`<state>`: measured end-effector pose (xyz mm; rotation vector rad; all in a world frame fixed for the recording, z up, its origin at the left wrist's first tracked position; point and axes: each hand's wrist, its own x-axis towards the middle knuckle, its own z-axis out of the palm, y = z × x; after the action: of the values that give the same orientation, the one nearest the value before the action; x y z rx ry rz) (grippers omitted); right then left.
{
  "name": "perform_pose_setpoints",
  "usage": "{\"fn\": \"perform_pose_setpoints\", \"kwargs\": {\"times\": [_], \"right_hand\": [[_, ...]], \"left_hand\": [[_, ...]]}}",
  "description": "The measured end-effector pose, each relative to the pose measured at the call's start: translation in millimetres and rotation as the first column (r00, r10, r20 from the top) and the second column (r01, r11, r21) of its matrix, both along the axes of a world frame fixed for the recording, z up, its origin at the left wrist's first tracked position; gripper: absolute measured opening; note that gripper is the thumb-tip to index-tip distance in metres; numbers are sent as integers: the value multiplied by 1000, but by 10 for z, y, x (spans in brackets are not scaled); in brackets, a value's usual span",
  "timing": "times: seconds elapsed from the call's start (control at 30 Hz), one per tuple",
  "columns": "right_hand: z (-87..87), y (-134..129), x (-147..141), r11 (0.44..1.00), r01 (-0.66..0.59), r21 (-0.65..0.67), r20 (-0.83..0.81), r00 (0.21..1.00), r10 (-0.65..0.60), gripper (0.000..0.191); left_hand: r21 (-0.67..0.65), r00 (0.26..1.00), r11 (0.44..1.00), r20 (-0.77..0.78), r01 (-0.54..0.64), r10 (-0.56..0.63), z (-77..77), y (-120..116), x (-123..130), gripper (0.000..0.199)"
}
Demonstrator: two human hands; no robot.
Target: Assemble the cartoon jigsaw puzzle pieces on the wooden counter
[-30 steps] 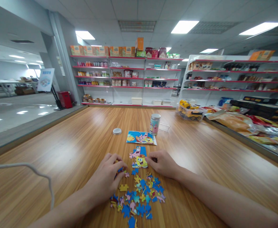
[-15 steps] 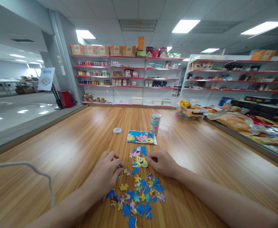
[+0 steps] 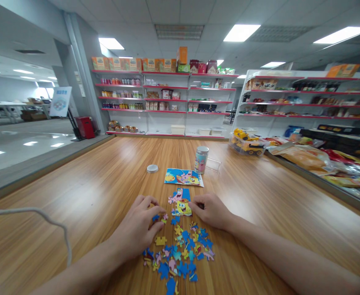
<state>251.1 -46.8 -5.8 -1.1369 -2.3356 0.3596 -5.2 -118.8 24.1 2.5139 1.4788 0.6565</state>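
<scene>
My left hand hovers low over the table with thumb and fingers apart. Between thumb and fingertips shows a blue puzzle piece, with a pink and yellow piece just right of it. My right hand rests with curled fingers, thumb and forefinger at the right edge of the joined puzzle section; whether they pinch anything is hidden. That section shows a yellow face below a pink figure. Many loose puzzle pieces lie in a heap nearer me. Behind the section lies a picture sheet.
A printed can stands at the sheet's right corner, near a clear frame-like piece. Left of the sheet lies a round lid. A clear bin of yellow toy vehicles sits far right. A grey cable crosses on the left.
My left thumb and fingers have spread apart and moved slightly right, and the blue piece shows more fully between them. My right hand has stayed at the joined section's edge.
</scene>
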Motion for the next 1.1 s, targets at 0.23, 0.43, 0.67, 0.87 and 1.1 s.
{"fn": "perform_pose_setpoints", "kwargs": {"times": [0.23,0.43,0.67,0.87,1.1], "right_hand": [[13,-15,-10,1000,13,-20,-16,1000,-13,42],[92,-90,-40,993,-65,103,-82,994,74,15],[92,-97,-52,985,-115,131,-37,992,120,18],[85,-89,-55,985,-116,124,-39,992,122,17],[99,-101,-60,983,-124,138,-46,990,132,17]], "left_hand": [[-15,1000,1000,-22,-13,13,-8,22,11,15],[46,1000,999,12,16,-16,-48,47,-4,14],[170,998,985,64,-21,10,-173,152,88,21],[187,999,982,43,-9,1,-194,201,180,17],[213,985,970,96,121,-144,-182,128,186,27]]}}
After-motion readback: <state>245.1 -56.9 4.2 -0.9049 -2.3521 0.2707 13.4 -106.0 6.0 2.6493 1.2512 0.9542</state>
